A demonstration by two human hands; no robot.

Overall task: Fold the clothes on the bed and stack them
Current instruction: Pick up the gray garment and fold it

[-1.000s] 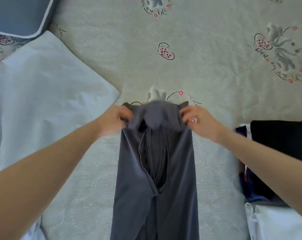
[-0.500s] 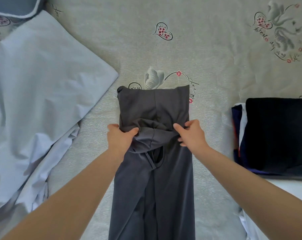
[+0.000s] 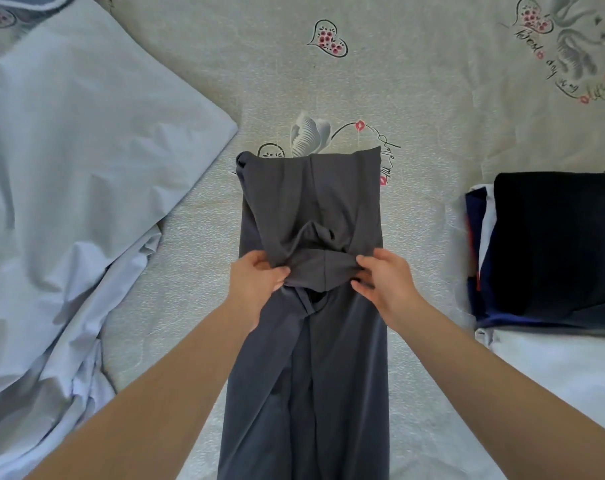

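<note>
Your left hand (image 3: 256, 284) and right hand (image 3: 385, 284) pinch the two ends of a bunched fold across the middle of the grey garment (image 3: 311, 341), thumbs on top and fingers curled under the cloth. The garment lies lengthwise down the centre of the bed (image 3: 415, 98), its far end folded flat and squared off just below a printed flower on the bedspread, its near end running out of the bottom of the view between your forearms. A loose pucker of fabric rises just beyond the fold you hold, and a dark slit opens just below it. To your right, well apart from the garment, sits a stack (image 3: 553, 244) of folded clothes with a black piece on top and navy, white and red edges showing at its left side; a white item (image 3: 553, 368) lies against the stack's near edge. To your left, a pale blue sheet (image 3: 69, 185) spreads rumpled over the bed, its corner reaching toward the garment without touching it.
</note>
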